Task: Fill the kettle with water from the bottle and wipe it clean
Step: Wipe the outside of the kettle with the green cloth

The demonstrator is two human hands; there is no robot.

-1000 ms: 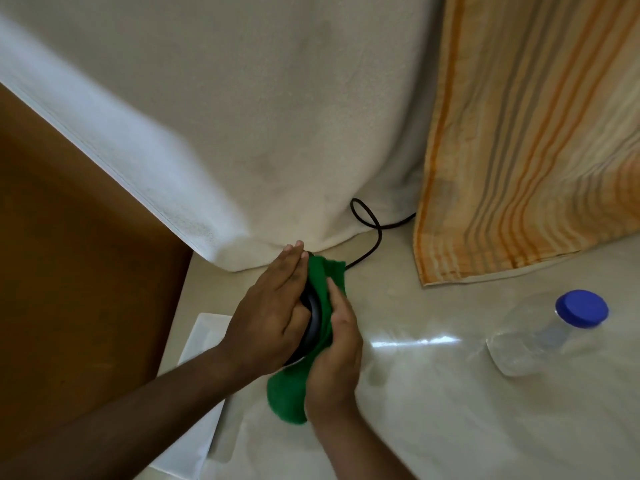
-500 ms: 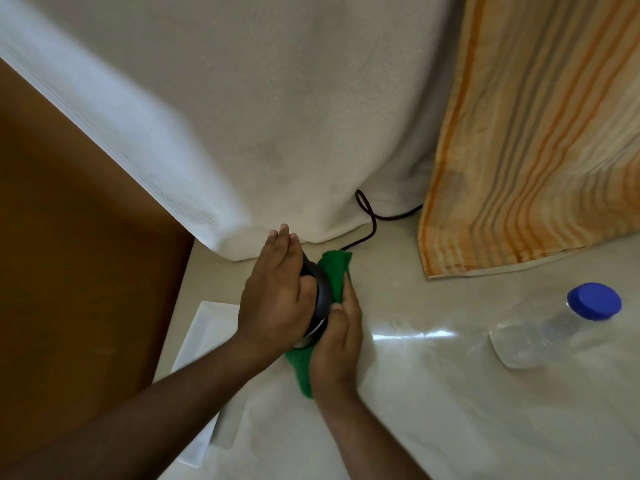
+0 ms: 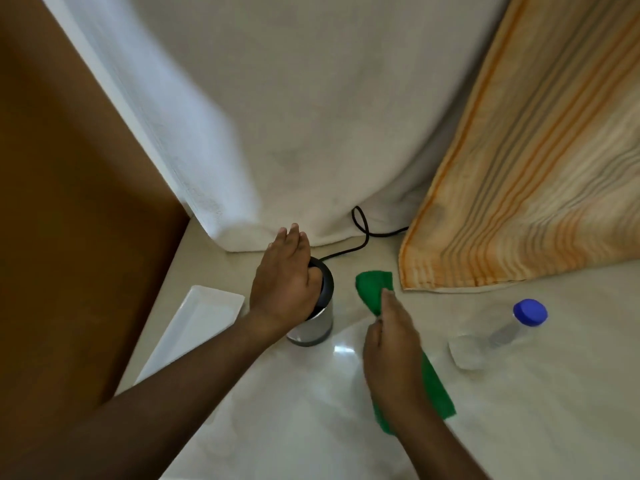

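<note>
kettle under left hand, green cloth in right hand beside it

Upright steel kettle; capped bottle

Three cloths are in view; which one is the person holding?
The green cloth, held in the right hand. The white towel and the orange striped towel hang untouched behind.
</note>
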